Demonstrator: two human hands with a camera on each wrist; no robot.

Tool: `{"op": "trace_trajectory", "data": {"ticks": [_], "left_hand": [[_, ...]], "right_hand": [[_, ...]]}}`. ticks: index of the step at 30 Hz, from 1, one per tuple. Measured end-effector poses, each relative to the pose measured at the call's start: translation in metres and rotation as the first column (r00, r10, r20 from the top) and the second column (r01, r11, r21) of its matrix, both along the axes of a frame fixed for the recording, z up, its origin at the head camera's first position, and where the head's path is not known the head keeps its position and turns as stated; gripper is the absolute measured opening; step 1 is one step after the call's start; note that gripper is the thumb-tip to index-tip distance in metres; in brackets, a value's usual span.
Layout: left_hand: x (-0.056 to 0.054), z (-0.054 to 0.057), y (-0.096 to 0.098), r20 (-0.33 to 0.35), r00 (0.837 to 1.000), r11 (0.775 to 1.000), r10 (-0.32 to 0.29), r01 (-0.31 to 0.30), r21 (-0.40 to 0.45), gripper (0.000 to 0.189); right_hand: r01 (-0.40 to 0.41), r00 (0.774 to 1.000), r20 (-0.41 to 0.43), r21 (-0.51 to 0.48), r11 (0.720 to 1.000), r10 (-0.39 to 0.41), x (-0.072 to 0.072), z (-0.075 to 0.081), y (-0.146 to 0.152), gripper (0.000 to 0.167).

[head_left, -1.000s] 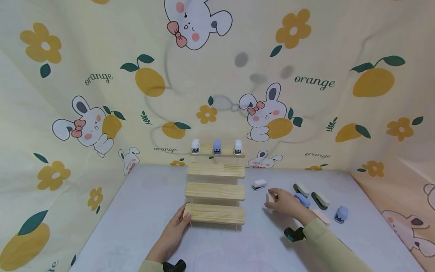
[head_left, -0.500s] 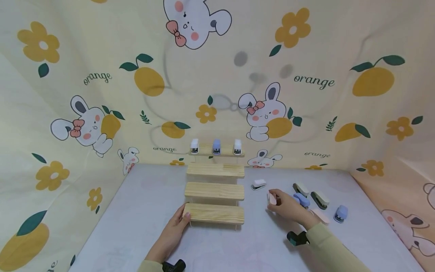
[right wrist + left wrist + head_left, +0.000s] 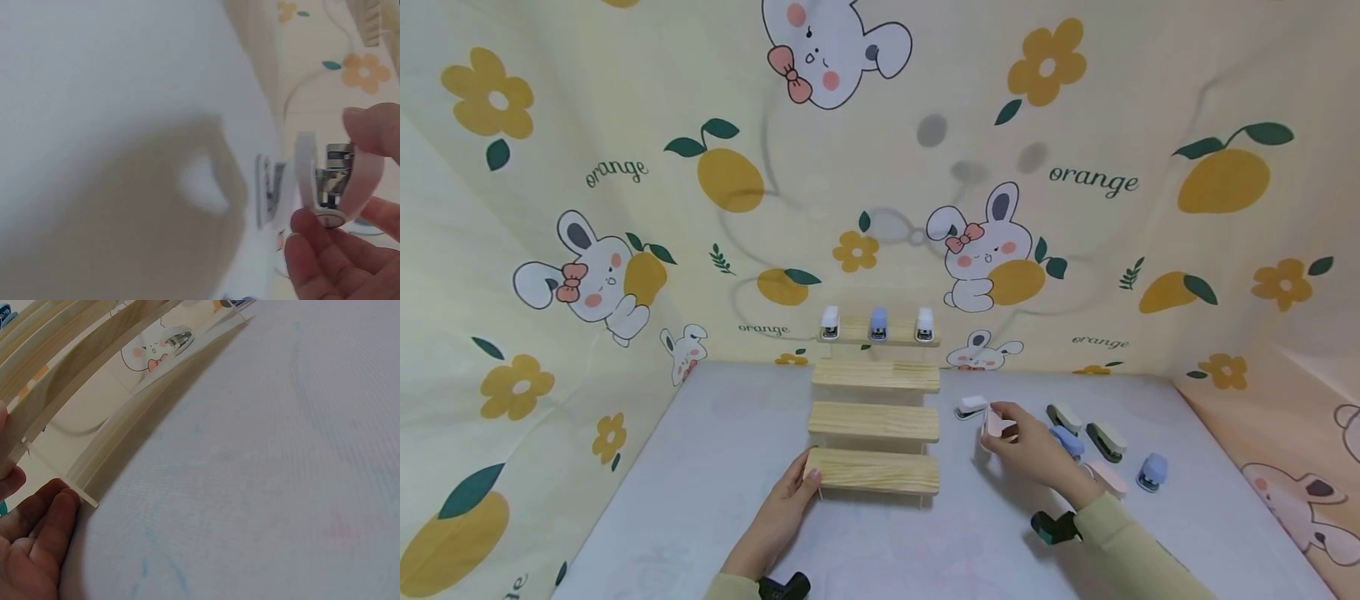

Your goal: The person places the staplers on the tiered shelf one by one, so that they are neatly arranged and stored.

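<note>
Between thumb and fingers, my right hand (image 3: 1030, 446) pinches a pale pink mini stapler (image 3: 993, 423) over the table. Its metal inside and pale base show in the right wrist view, with the pink arm (image 3: 362, 184) towards my thumb. Just beyond it a white stapler (image 3: 972, 405) lies on the table. My left hand (image 3: 781, 504) grips the left end of the lowest board of a stepped wooden stand (image 3: 876, 472), thumb at the board's front edge. In the left wrist view its other fingers (image 3: 59, 515) curl beside the clear leg.
Two white staplers (image 3: 830, 322) and a blue one (image 3: 878, 323) stand on the stand's top board. Right of my right hand lie several more: a blue stapler (image 3: 1067, 442), two beige and dark green ones (image 3: 1107, 442), a pink one (image 3: 1107, 480) and another blue one (image 3: 1152, 472).
My right hand has raised the pink stapler and turned it, moving slightly away from me towards the white stapler. My left hand stays on the stand.
</note>
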State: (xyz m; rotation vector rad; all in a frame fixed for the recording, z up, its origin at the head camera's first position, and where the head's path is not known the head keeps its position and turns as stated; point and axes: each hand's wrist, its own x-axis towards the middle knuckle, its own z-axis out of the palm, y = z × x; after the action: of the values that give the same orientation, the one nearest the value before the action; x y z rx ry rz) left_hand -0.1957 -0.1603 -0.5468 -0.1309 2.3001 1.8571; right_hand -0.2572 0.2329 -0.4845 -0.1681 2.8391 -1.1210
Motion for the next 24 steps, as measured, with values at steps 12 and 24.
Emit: {"op": "trace_trajectory", "data": {"ticks": [12, 24], "left_hand": [[0.0, 0.0, -0.001, -0.012, 1.0, 1.0, -0.007, 0.007, -0.004, 0.076], [0.001, 0.0, -0.001, -0.016, 1.0, 1.0, -0.002, 0.001, -0.014, 0.077]], "right_hand": [[0.005, 0.958, -0.285, -0.098, 0.995, -0.033, 0.003, 0.032, -0.026, 0.073], [-0.109, 0.911, -0.412, -0.269, 0.957, -0.012, -0.003, 0.051, -0.08, 0.064]]}}
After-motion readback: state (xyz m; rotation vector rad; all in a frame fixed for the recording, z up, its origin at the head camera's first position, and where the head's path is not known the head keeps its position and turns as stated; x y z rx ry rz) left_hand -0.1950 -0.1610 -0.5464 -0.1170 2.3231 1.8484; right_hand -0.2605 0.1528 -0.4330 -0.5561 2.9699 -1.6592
